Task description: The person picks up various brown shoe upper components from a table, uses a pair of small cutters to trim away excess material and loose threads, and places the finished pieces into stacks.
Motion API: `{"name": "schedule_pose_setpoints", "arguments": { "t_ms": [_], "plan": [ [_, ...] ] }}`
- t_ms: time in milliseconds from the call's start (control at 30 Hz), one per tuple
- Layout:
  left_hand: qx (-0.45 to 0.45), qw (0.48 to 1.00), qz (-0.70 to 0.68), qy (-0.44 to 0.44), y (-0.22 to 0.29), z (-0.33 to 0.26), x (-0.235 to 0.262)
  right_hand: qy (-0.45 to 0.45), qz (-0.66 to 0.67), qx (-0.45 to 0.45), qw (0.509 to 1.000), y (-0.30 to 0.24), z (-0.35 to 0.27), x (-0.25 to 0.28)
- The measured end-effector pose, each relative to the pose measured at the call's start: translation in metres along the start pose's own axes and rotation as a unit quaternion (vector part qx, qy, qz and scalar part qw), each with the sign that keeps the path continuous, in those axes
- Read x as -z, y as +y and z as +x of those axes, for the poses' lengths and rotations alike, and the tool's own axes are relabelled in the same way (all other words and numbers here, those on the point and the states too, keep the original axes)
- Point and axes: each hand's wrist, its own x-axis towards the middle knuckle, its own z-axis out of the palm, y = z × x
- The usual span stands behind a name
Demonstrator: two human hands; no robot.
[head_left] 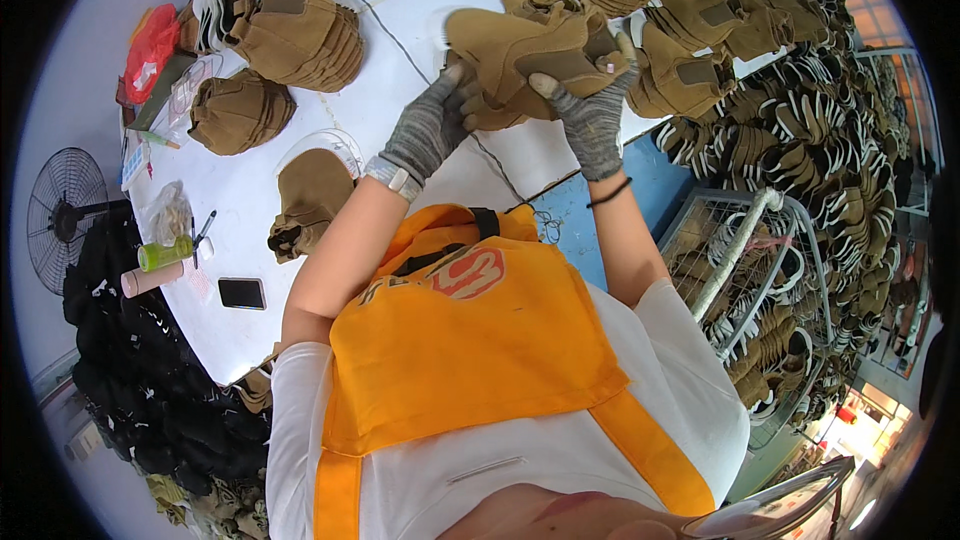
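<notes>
Above the far side of the white table (385,15), I hold a brown suede-like shoe upper (490,45) between both hands. My left hand (432,125), in a grey knit glove with bare fingertips, is closed on its left lower edge. At its right end my right hand (592,120), gloved the same way, grips it with the thumb on the near face. More brown material shows just under and behind the held piece; whether it is a separate upper I cannot tell. A single brown upper (315,190) with a white edge lies left of my left forearm.
Stacked brown uppers (300,35) stand at the far left, with another stack (680,75) beside my right hand. A phone (242,293), green roll (163,255) and red bag (152,55) lie leftward. A wire cart (745,270) of uppers stands right, a fan (68,208) left.
</notes>
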Motion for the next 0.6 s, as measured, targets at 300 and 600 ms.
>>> {"name": "schedule_pose_setpoints", "arguments": {
  "t_ms": [300, 600],
  "plan": [
    [0.089, 0.992, 0.054, 0.075, -0.046, -0.063, 0.099, -0.076, 0.014, -0.108, 0.991, 0.027, -0.013, -0.023],
    [0.058, 0.989, 0.073, 0.112, -0.04, -0.07, 0.093, 0.06, 0.421, -0.435, 0.794, 0.085, -0.002, -0.048]
  ]
}}
